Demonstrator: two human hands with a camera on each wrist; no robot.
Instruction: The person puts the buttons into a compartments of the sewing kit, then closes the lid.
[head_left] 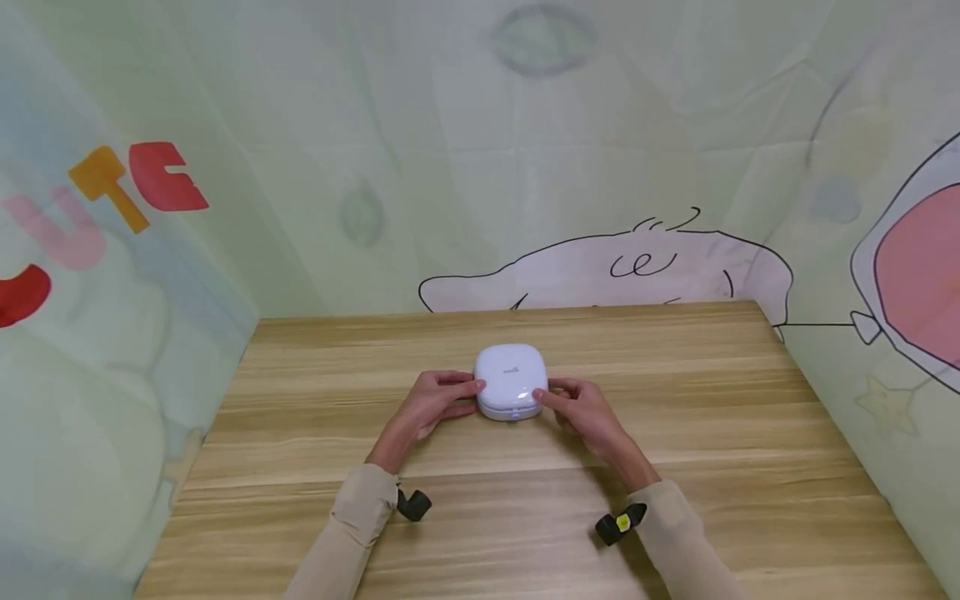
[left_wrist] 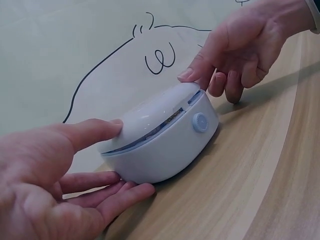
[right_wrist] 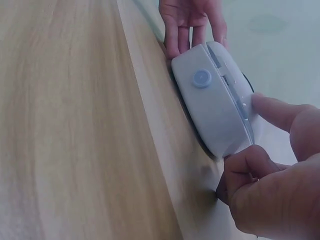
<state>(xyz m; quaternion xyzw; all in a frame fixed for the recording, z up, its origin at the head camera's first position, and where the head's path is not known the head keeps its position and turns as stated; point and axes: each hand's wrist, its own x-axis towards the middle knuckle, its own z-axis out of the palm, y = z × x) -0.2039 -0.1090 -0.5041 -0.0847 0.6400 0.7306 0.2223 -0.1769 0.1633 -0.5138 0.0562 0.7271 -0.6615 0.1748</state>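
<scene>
A white rounded-square case [head_left: 512, 360] sits on the wooden table. Its lid [left_wrist: 155, 110] stands slightly raised off the base, leaving a narrow gap along the front. A round light-blue button [right_wrist: 202, 78] shows on the front of the base. At the case's left side, my left hand [head_left: 435, 402] holds it with the thumb on the lid's edge and the fingers low against the base. My right hand [head_left: 590, 414] grips the opposite side, thumb on the lid near the front corner, other fingers curled beside the base.
The wooden table [head_left: 337, 350] ends at a printed cloth backdrop [head_left: 300, 125] behind and on both sides. Small black wrist devices [head_left: 414, 505] are worn at both cuffs, close above the tabletop.
</scene>
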